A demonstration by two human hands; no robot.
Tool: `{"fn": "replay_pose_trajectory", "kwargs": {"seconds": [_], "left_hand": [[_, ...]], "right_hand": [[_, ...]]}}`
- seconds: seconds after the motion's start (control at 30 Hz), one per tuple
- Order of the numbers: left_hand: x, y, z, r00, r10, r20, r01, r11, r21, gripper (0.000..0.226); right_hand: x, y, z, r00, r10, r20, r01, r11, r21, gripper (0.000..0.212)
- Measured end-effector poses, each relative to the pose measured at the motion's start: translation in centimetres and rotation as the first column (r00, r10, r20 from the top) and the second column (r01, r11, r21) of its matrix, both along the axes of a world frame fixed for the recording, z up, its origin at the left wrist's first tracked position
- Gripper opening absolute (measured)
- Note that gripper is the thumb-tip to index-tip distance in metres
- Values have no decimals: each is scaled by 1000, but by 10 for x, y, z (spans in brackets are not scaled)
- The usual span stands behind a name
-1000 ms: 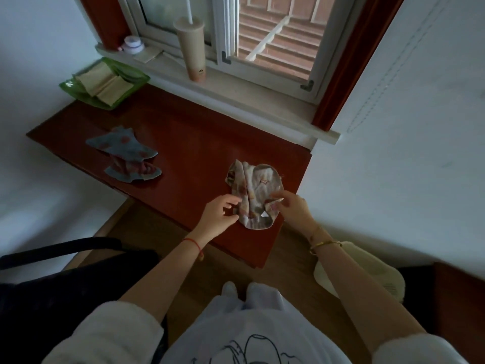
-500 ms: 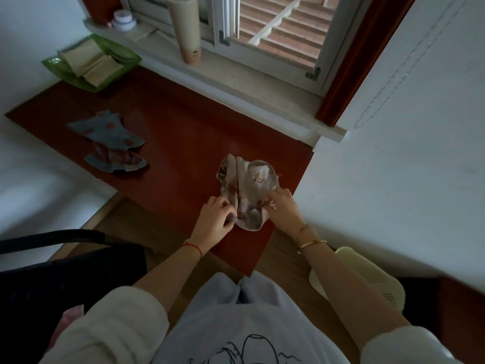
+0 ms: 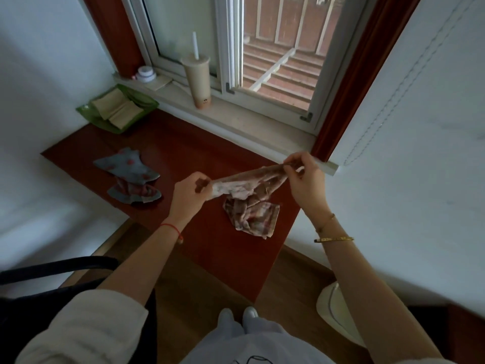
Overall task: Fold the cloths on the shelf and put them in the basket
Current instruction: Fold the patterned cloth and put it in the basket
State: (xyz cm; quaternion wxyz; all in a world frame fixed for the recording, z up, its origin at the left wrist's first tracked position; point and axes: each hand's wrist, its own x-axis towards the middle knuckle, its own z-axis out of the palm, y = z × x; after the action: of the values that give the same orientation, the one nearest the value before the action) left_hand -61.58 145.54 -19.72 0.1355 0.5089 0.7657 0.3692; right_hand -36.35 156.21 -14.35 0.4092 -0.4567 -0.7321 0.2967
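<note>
A beige patterned cloth (image 3: pixel 246 187) is stretched between my hands above the red-brown shelf (image 3: pixel 183 148). My left hand (image 3: pixel 190 194) pinches its left corner and my right hand (image 3: pixel 305 179) pinches its right corner, slightly higher. The cloth's lower part hangs down and rests crumpled on the shelf. A grey-blue cloth with red spots (image 3: pixel 128 177) lies crumpled on the shelf to the left. A green basket (image 3: pixel 88 112) holding folded beige cloths (image 3: pixel 116 111) stands at the shelf's far left corner.
A tall cup with a straw (image 3: pixel 198 81) and a small white jar (image 3: pixel 145 74) stand on the window sill behind the shelf. White walls close in on both sides. A pale round object (image 3: pixel 333 313) sits on the wooden floor at lower right; a dark chair (image 3: pixel 39 274) at lower left.
My hands have lifted the beige cloth off the shelf and pulled its top edge apart. Before, it lay crumpled with both hands at its near edge.
</note>
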Motion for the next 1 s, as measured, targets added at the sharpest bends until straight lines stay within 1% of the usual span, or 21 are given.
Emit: {"fn": "replay_pose_trajectory", "kwargs": {"seconds": [0.07,0.13,0.23,0.33,0.5,0.6,0.67,0.73,0.9,1.0], "left_hand": [[-10,2,16,999,-34,-18,35,999,19,9],[-17,2,36,996,-85,-14,86,994,70,9],[-25,2,77,986,-113,-126,134,975,178,10],[-34,-2,122,963,-164,-214,209,955,211,12],[-38,-14,190,952,-217,-217,269,929,253,8],[-33,-26,226,940,-228,-254,301,904,304,17],[-31,-35,246,933,-242,-265,321,894,313,11],[-28,-44,266,927,-256,-274,339,886,316,11],[-23,-66,313,916,-328,-230,392,854,343,17],[-27,-73,333,905,-367,-216,421,848,323,20]], "right_hand": [[1,4,17,1000,-8,0,8,999,44,16],[3,7,29,1000,-13,-5,14,997,79,15],[10,7,49,999,-13,-43,17,994,106,15],[18,3,74,999,12,-47,-4,985,171,14],[25,-5,119,993,85,-84,-60,962,267,14],[27,-10,147,984,122,-126,-76,945,320,13],[30,-15,166,975,152,-161,-91,939,333,13],[35,-21,184,962,186,-200,-112,936,334,16],[43,-38,224,889,364,-278,-259,900,352,16],[44,-43,239,842,437,-318,-317,876,364,21]]}}
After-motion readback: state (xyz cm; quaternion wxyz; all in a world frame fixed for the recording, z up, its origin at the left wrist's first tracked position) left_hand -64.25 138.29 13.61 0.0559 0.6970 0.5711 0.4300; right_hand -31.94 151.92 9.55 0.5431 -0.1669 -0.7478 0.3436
